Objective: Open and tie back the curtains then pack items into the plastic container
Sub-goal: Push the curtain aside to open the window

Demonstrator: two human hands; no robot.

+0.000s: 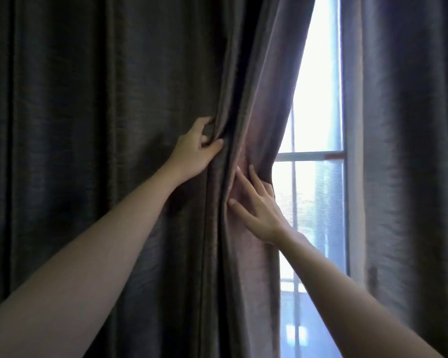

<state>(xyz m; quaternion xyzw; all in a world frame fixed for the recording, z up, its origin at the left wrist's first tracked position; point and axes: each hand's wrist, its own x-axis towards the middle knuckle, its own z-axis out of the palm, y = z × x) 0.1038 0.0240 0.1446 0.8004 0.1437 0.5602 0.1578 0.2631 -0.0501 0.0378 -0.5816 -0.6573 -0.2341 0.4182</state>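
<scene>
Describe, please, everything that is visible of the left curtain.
The left curtain is a dark grey-brown fabric with a slight sheen, hanging in long vertical folds and filling the left of the view. Its inner edge is gathered and pulled leftward, leaving a bright gap of window beside it. The left hand grips a bunched fold near that edge; the right hand, lower, presses straight fingers on the lighter inner side. No tie-back shows.
</scene>
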